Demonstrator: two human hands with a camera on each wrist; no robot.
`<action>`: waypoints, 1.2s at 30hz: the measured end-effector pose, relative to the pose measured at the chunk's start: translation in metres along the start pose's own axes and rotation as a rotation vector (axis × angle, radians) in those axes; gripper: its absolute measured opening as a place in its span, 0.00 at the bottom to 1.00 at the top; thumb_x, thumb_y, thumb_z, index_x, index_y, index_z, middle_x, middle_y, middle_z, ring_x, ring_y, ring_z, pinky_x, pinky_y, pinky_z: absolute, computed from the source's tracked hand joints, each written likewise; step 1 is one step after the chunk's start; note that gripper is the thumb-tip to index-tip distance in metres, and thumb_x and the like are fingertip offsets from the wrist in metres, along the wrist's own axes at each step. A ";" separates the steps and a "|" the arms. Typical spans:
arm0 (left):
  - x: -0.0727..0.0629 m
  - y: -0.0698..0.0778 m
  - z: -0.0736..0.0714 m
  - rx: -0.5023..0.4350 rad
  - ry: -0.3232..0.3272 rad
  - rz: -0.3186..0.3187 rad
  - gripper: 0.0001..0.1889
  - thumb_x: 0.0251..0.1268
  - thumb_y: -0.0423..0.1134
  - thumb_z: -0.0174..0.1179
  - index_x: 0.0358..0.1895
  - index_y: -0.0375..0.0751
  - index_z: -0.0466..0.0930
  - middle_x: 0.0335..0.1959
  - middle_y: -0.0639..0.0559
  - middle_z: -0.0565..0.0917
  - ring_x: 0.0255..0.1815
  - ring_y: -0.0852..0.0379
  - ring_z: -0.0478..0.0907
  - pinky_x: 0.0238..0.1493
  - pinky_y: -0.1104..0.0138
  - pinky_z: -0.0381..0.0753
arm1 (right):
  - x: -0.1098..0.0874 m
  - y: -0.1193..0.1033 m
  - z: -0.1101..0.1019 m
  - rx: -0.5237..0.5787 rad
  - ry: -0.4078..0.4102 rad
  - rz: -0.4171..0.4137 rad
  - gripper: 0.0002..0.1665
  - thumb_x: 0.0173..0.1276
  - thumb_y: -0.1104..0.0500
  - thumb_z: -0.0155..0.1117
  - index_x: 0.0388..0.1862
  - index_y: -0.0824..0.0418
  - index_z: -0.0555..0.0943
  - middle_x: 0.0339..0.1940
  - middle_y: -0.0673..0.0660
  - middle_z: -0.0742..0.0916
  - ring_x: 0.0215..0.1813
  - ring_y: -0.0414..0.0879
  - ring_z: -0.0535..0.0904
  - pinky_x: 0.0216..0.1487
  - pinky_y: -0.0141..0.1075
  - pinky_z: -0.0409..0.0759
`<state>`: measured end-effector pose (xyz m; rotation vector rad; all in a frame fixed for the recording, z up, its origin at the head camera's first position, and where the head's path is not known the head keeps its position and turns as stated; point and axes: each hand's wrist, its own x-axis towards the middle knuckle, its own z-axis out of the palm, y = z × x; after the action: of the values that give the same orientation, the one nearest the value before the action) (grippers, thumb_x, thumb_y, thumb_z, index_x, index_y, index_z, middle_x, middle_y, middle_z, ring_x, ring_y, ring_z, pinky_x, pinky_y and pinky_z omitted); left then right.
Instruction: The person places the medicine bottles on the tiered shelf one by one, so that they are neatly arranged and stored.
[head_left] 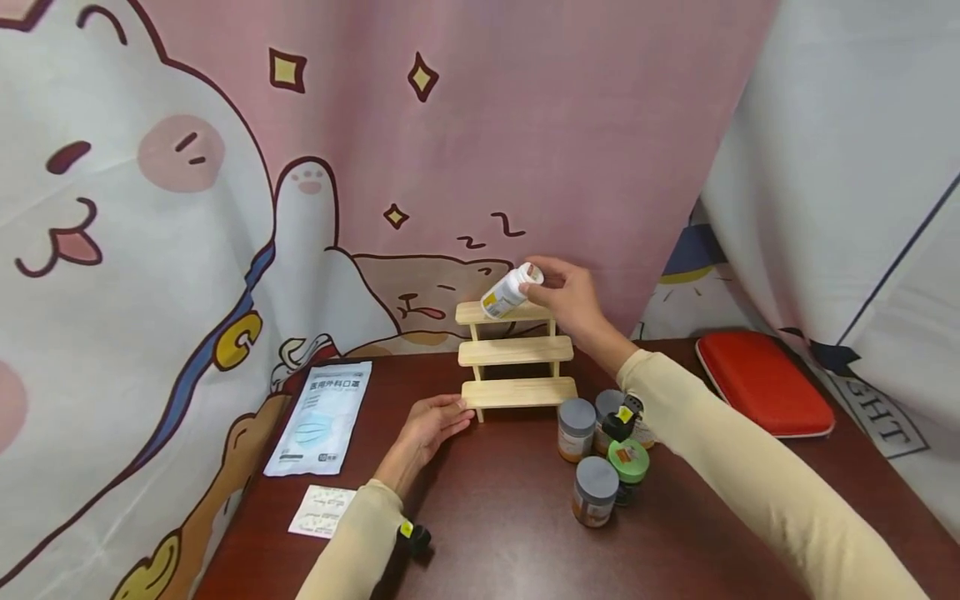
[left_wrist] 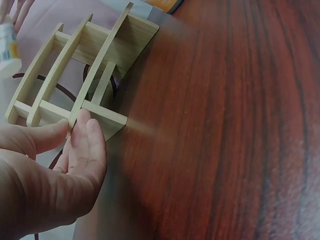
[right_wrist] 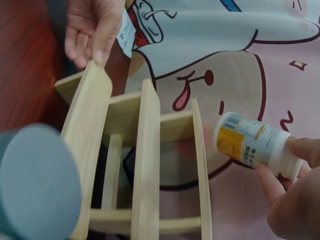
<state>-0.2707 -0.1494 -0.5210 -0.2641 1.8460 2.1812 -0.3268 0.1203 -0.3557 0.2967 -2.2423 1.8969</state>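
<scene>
A small three-tier wooden shelf (head_left: 517, 352) stands at the back of the table. My left hand (head_left: 432, 425) pinches the left end of its lowest board between thumb and fingers, as the left wrist view (left_wrist: 75, 150) also shows. Above the top board, my right hand (head_left: 567, 298) grips a white pill bottle (head_left: 506, 292) by its cap end. The bottle is tilted, its base pointing down to the left; in the right wrist view its yellow and white label (right_wrist: 245, 140) shows, and it hangs apart from the boards.
Several grey-lidded jars (head_left: 596, 482) and a green-lidded jar (head_left: 628, 461) stand right of the shelf, partly under my right forearm. At left lie a face mask packet (head_left: 322, 417) and a white printed sheet (head_left: 321, 511). A red case (head_left: 765, 383) lies at the far right.
</scene>
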 end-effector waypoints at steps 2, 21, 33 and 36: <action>-0.001 0.001 -0.001 -0.001 0.004 -0.003 0.20 0.76 0.29 0.61 0.66 0.24 0.75 0.46 0.44 0.88 0.46 0.55 0.91 0.56 0.62 0.92 | 0.003 -0.003 0.010 -0.007 0.010 0.008 0.29 0.69 0.67 0.73 0.69 0.62 0.81 0.62 0.67 0.88 0.59 0.54 0.85 0.44 0.20 0.83; -0.002 0.000 -0.002 -0.012 0.001 0.008 0.18 0.76 0.28 0.61 0.64 0.25 0.77 0.43 0.48 0.88 0.46 0.54 0.91 0.54 0.63 0.93 | 0.025 -0.015 0.055 -0.253 0.059 -0.043 0.26 0.65 0.67 0.78 0.60 0.62 0.80 0.57 0.64 0.89 0.56 0.58 0.88 0.61 0.48 0.89; 0.000 -0.002 0.000 0.001 -0.011 0.013 0.18 0.76 0.28 0.61 0.64 0.24 0.77 0.43 0.47 0.88 0.44 0.55 0.90 0.55 0.63 0.92 | 0.032 -0.014 0.065 -0.380 0.062 -0.101 0.19 0.67 0.62 0.78 0.55 0.56 0.84 0.53 0.57 0.90 0.51 0.52 0.85 0.54 0.45 0.85; 0.000 0.000 0.000 0.019 -0.009 0.021 0.18 0.76 0.28 0.61 0.63 0.24 0.77 0.44 0.45 0.88 0.44 0.56 0.90 0.55 0.63 0.92 | 0.033 -0.016 0.069 -0.396 0.063 -0.106 0.18 0.68 0.62 0.77 0.55 0.56 0.84 0.53 0.58 0.89 0.51 0.53 0.85 0.54 0.46 0.86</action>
<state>-0.2707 -0.1490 -0.5211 -0.2313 1.8714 2.1744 -0.3548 0.0487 -0.3430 0.2814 -2.4375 1.3512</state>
